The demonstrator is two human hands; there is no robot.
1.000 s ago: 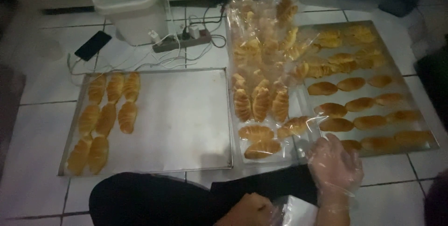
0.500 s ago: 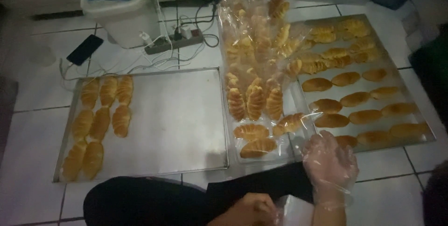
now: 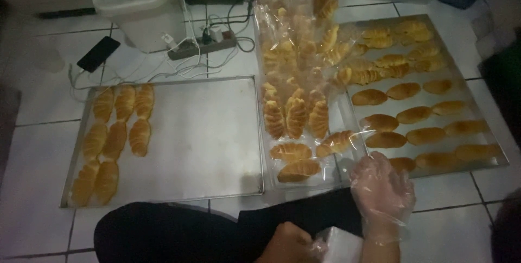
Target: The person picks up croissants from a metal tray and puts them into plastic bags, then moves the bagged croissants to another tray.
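Hardly anything has shifted since a second ago: your gloved right hand (image 3: pixel 382 191) has drifted a touch left and still hovers at the near corner of the right tray, and the view has slid down a little.

Far left, a phone (image 3: pixel 98 53) lies on the tiles, cabled to a power strip (image 3: pixel 202 43) beside a white bin (image 3: pixel 142 17). Next comes the left tray (image 3: pixel 206 132), with eight rolls (image 3: pixel 115 139) lined up along its left edge and the rest bare metal. In the middle, bagged rolls (image 3: pixel 296 113) are heaped in clear wrappers between the two trays. Right tray (image 3: pixel 491 149) carries rows of unwrapped loaves (image 3: pixel 413 115).

Down at the bottom, your bare left hand (image 3: pixel 286 244) is curled over your dark lap, fingers pinching the edge of a stack of clear bags (image 3: pixel 339 244). Your right hand, in its thin plastic glove, has fingers loosely spread and holds nothing; it sits just above the bags, with the nearest loaf just beyond its fingertips.
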